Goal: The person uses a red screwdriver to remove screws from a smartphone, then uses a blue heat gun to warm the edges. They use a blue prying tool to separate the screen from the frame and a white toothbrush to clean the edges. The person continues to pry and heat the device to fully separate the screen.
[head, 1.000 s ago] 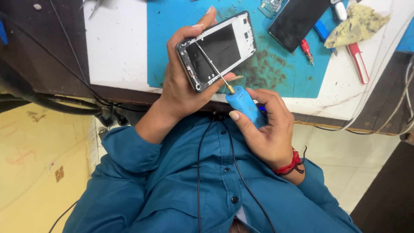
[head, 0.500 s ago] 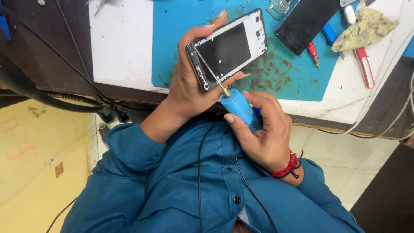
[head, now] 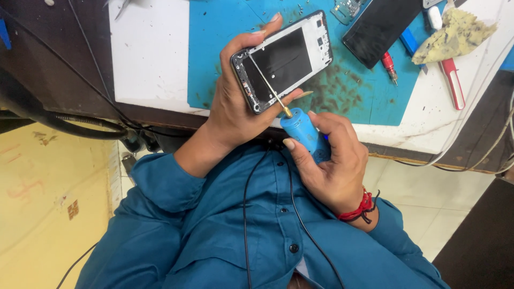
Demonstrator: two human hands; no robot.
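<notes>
A: Where is the phone (head: 282, 61), and how is it held?

B: It lies tilted in the left hand (head: 235, 107), above the near edge of the blue mat (head: 225, 43). The back is off, showing a dark panel inside a pale frame. The fingers curl round its left edge, one fingertip at the top corner, the thumb under the lower edge.

A: And the right hand (head: 334, 166)?

B: Closed round the blue handle of a screwdriver (head: 302, 131), wrist bent, a red thread at the wrist. The thin shaft slants up across the phone's open back.

A: What is hard to make out?

B: The tip's exact contact point is too small to tell. The palm hides most of the handle. On the mat, a second dark phone (head: 380, 27) is cut off by the top edge. A red-handled tool (head: 388, 63), a red and white tool (head: 452, 83) and a yellowish rag (head: 455, 35) lie beside it.
</notes>
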